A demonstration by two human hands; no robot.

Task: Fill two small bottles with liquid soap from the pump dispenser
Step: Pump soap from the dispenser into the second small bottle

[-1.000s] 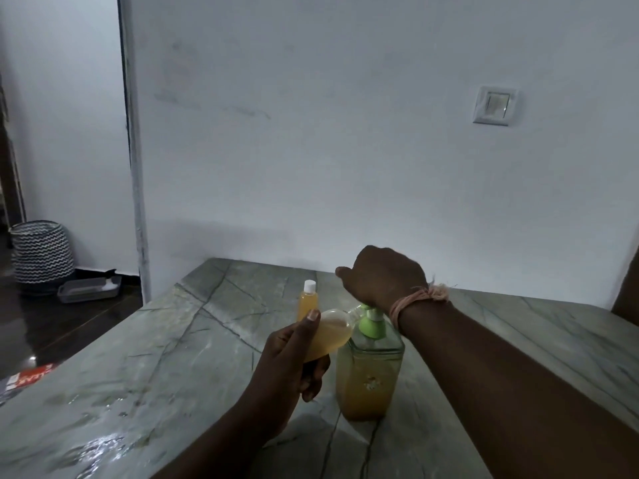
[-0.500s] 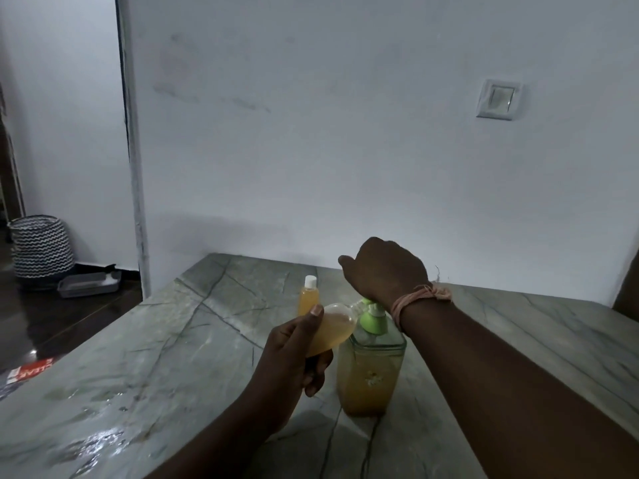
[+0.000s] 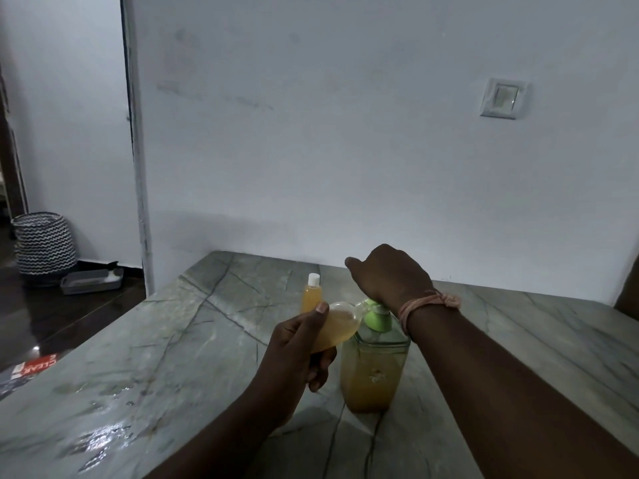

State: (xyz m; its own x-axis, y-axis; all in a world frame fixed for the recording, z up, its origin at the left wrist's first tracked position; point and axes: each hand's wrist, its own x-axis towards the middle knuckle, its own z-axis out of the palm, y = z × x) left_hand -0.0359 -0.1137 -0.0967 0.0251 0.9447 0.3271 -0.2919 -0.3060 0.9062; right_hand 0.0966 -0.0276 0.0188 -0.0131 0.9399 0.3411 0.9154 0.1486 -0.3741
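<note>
Worktop (image 3: pixel 173 357): polished grey-green stone with dark veins, glossy wet-looking patches at the near left. Pump dispenser (image 3: pixel 375 368) stands upright near the middle, a squarish clear plastic body with a green pump head, roughly half full of orange-amber liquid soap. Left hand (image 3: pixel 297 354) grips a small clear bottle (image 3: pixel 340 326), rounded, thumb across its upper side and fingers curled beneath; the bottle lies tilted, long axis running from the lower left up to the right, mouth pointing at the green nozzle and just beside or touching it. It is partly filled with the same amber soap, pooled on the low side. Right hand (image 3: pixel 389 274) sits over the pump head, wrist bent, knuckles up, fingers curled down out of sight; pink thread band (image 3: pixel 428 302) at the wrist. Second small bottle (image 3: pixel 312 293) stands upright behind, white cap on, amber-filled. Zigzag basket (image 3: pixel 43 243) on the floor far left.
</note>
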